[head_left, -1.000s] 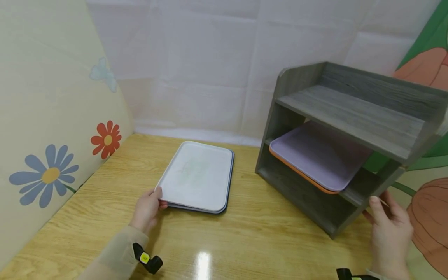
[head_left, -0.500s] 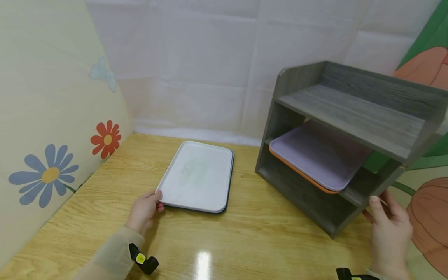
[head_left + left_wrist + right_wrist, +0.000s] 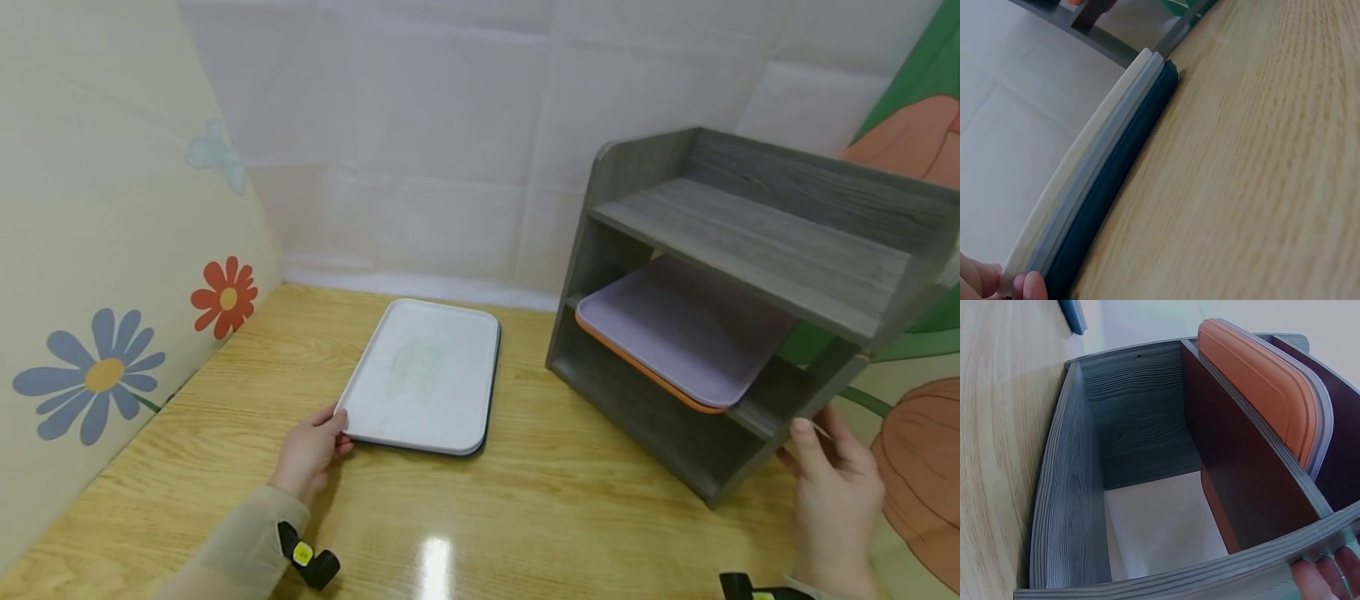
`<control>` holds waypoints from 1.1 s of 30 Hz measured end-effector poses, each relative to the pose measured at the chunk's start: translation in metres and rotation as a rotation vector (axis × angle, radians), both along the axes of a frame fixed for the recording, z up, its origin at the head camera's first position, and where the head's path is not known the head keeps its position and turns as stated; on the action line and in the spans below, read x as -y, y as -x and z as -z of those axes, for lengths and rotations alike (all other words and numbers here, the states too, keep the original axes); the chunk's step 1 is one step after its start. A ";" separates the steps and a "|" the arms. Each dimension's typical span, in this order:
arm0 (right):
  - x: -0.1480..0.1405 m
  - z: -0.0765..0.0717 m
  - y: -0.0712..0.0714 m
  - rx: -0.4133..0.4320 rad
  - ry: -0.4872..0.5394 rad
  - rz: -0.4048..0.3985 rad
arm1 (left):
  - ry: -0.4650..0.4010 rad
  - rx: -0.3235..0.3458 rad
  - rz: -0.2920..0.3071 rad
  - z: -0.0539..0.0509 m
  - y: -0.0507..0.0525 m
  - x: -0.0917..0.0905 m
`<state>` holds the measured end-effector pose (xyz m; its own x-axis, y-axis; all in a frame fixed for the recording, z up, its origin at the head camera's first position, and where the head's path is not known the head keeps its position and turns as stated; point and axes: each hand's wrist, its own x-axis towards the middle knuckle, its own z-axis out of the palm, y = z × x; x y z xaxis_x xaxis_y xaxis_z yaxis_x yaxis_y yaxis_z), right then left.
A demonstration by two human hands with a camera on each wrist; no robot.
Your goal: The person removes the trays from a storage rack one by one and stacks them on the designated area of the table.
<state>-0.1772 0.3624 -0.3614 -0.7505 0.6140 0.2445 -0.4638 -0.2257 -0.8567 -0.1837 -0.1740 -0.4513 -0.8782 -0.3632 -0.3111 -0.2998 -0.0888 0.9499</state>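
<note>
At the near left corner of a white tray (image 3: 420, 375), my left hand (image 3: 309, 450) pinches the rim, its thumb at the upper side. This tray lies on top of a light grey-blue tray (image 3: 1072, 197) and a dark blue tray (image 3: 1113, 178), stacked on the table. Whether the fingertips also take in the grey-blue tray I cannot tell. My right hand (image 3: 836, 492) rests its fingertips against the outer side of a grey wooden shelf unit (image 3: 757, 242). On the unit's middle board lie a lilac tray (image 3: 682, 333) and, beneath it, an orange tray (image 3: 1254, 381); both stick out at the front.
A wooden table (image 3: 525, 517) carries everything. White cloth (image 3: 420, 150) hangs behind it, and a flower-printed panel (image 3: 105, 208) stands at the left. The shelf unit's bottom compartment (image 3: 1147, 456) is open at the front.
My left hand has shifted slightly left and toward me. The white tray's near edge now lines up more closely with the stack below. My right hand has stayed put.
</note>
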 end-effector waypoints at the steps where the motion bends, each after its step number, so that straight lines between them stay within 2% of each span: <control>1: 0.000 0.000 0.000 0.000 0.002 0.001 | 0.002 0.003 -0.002 0.000 0.000 0.000; 10: 0.000 -0.001 0.000 0.016 -0.014 0.010 | 0.002 0.007 -0.020 0.002 0.001 0.000; 25: 0.001 0.000 0.000 0.000 -0.009 0.009 | -0.012 0.016 -0.018 0.004 0.002 0.004; 33: 0.000 0.001 0.000 0.012 -0.023 0.011 | 0.050 0.035 -0.009 0.000 0.003 0.004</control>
<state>-0.1776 0.3629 -0.3623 -0.7465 0.6168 0.2495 -0.4558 -0.2009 -0.8671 -0.1871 -0.1779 -0.4515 -0.8637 -0.3870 -0.3229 -0.3322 -0.0448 0.9422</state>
